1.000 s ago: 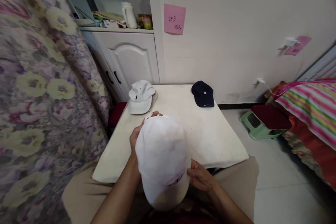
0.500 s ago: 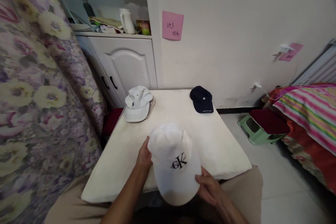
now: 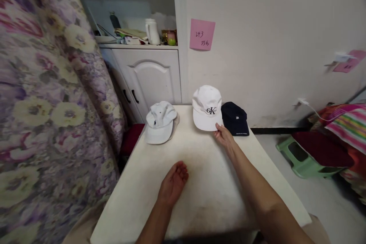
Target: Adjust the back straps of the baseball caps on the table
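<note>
My right hand [image 3: 223, 136] pinches the brim of a white baseball cap [image 3: 206, 101] with black letters on its front. That cap is at the far side of the table [image 3: 211, 198], just left of a navy baseball cap [image 3: 234, 118] and overlapping its edge in view. Whether the white cap rests on the table or hangs slightly above it, I cannot tell. My left hand [image 3: 174, 183] is over the middle of the table, palm up, fingers loosely curled and holding nothing. A pale grey-white cap [image 3: 160, 120] sits at the far left, with a beige one [image 3: 176, 122] partly hidden beneath it.
A flowered curtain [image 3: 65, 122] hangs along the left. Behind the table stand a white cabinet [image 3: 151, 72] and a wall with a pink note [image 3: 202, 34]. On the right are a green stool [image 3: 303, 160] and a striped bedspread [image 3: 349, 122].
The white lettered cap has moved away from me to the table's far side in my right hand. My left hand has let go of it. The view has shifted left.
</note>
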`<state>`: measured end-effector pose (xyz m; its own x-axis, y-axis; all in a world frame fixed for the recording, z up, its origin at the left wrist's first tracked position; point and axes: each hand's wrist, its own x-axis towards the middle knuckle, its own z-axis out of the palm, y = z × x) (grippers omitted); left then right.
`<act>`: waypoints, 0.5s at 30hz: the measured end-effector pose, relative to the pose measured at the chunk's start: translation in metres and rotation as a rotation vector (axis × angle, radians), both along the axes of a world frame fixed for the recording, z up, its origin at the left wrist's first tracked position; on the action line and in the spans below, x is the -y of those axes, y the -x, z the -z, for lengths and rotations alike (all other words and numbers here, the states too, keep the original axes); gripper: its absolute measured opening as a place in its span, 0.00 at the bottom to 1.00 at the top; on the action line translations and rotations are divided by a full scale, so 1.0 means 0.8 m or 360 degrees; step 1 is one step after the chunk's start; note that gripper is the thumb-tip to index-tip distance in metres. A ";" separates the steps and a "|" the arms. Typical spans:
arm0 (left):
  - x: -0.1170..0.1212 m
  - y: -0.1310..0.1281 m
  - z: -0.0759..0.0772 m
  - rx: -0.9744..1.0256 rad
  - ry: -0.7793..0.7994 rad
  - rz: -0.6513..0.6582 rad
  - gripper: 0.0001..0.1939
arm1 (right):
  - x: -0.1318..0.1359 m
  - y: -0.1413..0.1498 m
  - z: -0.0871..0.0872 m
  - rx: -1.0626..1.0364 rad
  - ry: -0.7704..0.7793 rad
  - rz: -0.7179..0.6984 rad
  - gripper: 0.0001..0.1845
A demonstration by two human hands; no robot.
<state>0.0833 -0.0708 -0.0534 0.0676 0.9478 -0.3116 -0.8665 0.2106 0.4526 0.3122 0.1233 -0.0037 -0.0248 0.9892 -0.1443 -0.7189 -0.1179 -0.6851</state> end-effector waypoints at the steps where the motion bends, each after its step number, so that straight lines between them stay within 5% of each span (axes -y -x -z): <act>1: 0.000 0.000 0.000 0.0000 0.0004 -0.0002 0.09 | -0.015 0.004 0.012 0.0036 0.0053 0.0039 0.08; 7: 0.001 0.000 -0.004 -0.0007 0.0035 0.0010 0.07 | -0.046 0.008 0.071 0.0313 0.0238 0.0221 0.17; 15: 0.002 -0.003 -0.008 -0.0036 0.0036 0.0002 0.06 | -0.036 -0.012 0.090 0.0867 0.0178 0.0491 0.19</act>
